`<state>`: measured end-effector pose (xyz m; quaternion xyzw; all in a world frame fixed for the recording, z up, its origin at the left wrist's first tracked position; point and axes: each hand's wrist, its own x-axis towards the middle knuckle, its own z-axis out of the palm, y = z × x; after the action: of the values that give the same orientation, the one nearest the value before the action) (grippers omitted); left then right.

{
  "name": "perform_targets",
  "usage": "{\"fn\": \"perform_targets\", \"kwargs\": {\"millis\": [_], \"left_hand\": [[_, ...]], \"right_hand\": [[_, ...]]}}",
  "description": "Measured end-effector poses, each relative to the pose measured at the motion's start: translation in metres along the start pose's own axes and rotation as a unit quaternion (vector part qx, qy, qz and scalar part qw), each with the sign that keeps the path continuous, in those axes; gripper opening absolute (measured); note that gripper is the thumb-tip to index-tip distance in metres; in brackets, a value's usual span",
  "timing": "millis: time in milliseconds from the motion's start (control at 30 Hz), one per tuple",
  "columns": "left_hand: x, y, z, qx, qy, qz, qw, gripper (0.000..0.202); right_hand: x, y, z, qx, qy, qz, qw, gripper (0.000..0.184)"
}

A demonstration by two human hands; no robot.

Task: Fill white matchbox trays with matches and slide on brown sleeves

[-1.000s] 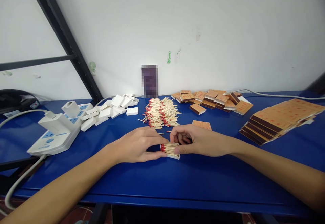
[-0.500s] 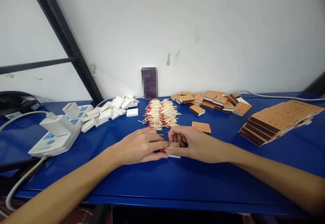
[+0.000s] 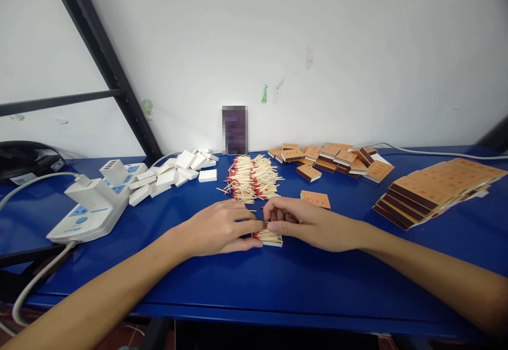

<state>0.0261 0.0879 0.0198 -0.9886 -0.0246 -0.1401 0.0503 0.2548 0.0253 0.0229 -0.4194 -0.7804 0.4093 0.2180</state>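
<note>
A small white matchbox tray (image 3: 273, 243) full of red-tipped matches (image 3: 268, 234) lies on the blue table in front of me. My left hand (image 3: 224, 228) grips its left end, thumb at the near side and fingers over the far side. Over the far right part of the tray, my right hand (image 3: 304, 223) has its fingers curled and its thumb tip close to the index finger. What those fingertips pinch, if anything, is hidden. Just beyond my hands is a big heap of loose matches (image 3: 254, 178). A brown matchbox sleeve (image 3: 315, 199) lies beyond my right hand.
White trays (image 3: 166, 173) are piled at the left, beside a power strip (image 3: 89, 220) with plugged-in chargers. Brown matchbox sleeves (image 3: 329, 157) lie heaped at the back right. Stacked brown matchboxes (image 3: 432, 189) stand at the far right. A blurred dark panel (image 3: 235, 130) leans against the wall.
My right thumb has moved from the tray's near side up toward its far edge, uncovering more matches. My left hand has kept its hold on the tray.
</note>
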Motion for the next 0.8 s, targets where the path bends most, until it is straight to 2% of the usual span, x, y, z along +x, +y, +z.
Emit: {"fn": "perform_targets", "kwargs": {"millis": [167,500,800], "left_hand": [[-0.0005,-0.0006,0.0005,-0.024,0.006,-0.008,1.000,0.030],[0.0001,-0.0003,-0.0002,-0.019,-0.010,-0.013,1.000,0.030],[0.0011,0.0021,-0.0017,0.044,-0.007,0.012,0.999,0.032]], "right_hand": [[-0.0012,0.0032,-0.0052,-0.003,-0.024,0.003,1.000,0.032],[-0.0031,0.0019,-0.0044,-0.025,-0.023,0.006,0.999,0.034],[-0.0043,0.0036,-0.0078,-0.025,-0.037,-0.004,0.999,0.024]]}}
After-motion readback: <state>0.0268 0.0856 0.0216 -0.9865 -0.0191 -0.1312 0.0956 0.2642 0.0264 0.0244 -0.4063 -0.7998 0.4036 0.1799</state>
